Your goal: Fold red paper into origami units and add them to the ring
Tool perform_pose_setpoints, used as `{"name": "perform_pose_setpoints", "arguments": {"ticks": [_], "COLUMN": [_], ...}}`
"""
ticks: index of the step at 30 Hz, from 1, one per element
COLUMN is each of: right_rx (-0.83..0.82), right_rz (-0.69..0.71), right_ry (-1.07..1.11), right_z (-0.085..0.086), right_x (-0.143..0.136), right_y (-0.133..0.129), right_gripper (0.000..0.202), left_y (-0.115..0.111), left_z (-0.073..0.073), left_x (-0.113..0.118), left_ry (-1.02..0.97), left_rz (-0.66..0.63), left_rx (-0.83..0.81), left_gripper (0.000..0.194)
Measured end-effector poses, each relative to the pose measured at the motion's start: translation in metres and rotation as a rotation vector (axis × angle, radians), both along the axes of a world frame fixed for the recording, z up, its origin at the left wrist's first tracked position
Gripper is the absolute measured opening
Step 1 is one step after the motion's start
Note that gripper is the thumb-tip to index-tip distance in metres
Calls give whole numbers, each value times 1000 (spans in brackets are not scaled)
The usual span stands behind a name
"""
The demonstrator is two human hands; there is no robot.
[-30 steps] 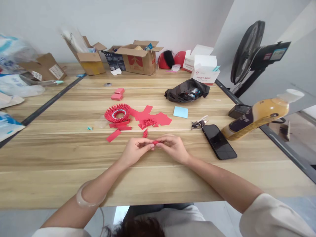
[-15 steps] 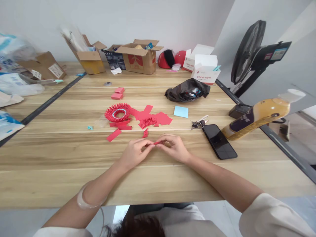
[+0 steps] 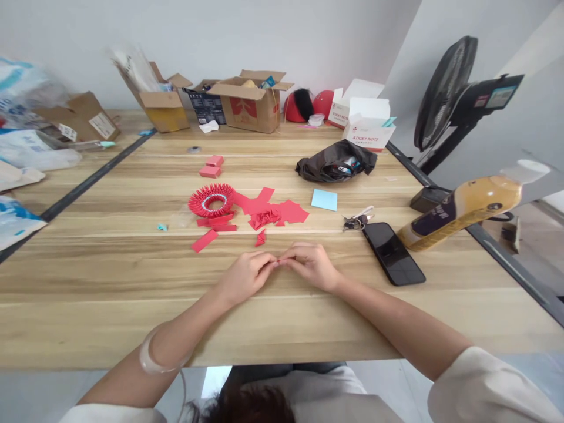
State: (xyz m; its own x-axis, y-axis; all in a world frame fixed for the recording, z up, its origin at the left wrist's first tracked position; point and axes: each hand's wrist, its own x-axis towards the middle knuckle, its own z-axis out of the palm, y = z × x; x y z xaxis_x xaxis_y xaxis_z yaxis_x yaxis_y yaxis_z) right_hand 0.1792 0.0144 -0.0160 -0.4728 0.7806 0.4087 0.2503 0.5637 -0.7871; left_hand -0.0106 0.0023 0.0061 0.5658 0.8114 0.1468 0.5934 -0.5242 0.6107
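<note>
Between the fingertips of my left hand [image 3: 249, 275] and my right hand [image 3: 312, 265] is a small red paper piece [image 3: 278, 261], mostly covered by the fingers. Both hands are pinched closed, their tips meeting just above the table. A folded red piece [image 3: 261, 238] lies right beyond them. Farther off is a pile of red folded pieces [image 3: 265, 218] on flat red sheets [image 3: 294, 212]. To its left stands a spiky red ring [image 3: 198, 201] with a light blue inner band, and red strips [image 3: 205, 241] lie below it.
A phone [image 3: 393, 254], keys [image 3: 355, 222] and a tilted yellow bottle [image 3: 462, 205] are at the right. Blue sticky notes [image 3: 324, 200] and a black bag [image 3: 330, 164] lie farther back. Cardboard boxes [image 3: 253, 108] line the wall; a fan [image 3: 447, 94] stands right.
The fingertips have closed nearer together over the red paper piece, so less of it shows. The rest of the table is unchanged apart from a slight shift of the view.
</note>
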Motion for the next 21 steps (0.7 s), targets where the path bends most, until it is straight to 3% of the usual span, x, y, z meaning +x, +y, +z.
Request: {"name": "perform_pose_setpoints", "arguments": {"ticks": [9,11,13,16,21], "right_rx": [-182,-303,-423,-498,-496], "right_rz": [-28,-34,-133,-219,-243], "right_ry": [-57,10,183,447,456], "right_z": [1,-2,-6,-11,-15], "right_x": [0,0,0,0,0], "right_y": [0,4,9,16,18], "right_gripper": [14,15,19,45,40], "left_y": [4,10,18,29,42], "left_z": [2,9,17,27,24], "left_x": [-2,-10,-22,-46,-76], "left_ry": [-68,-55,-19,119,469], "left_rz": [106,227,363,602,728], "left_rx": [-57,16,122,253,234], "left_gripper": [18,22,24,26,25]}}
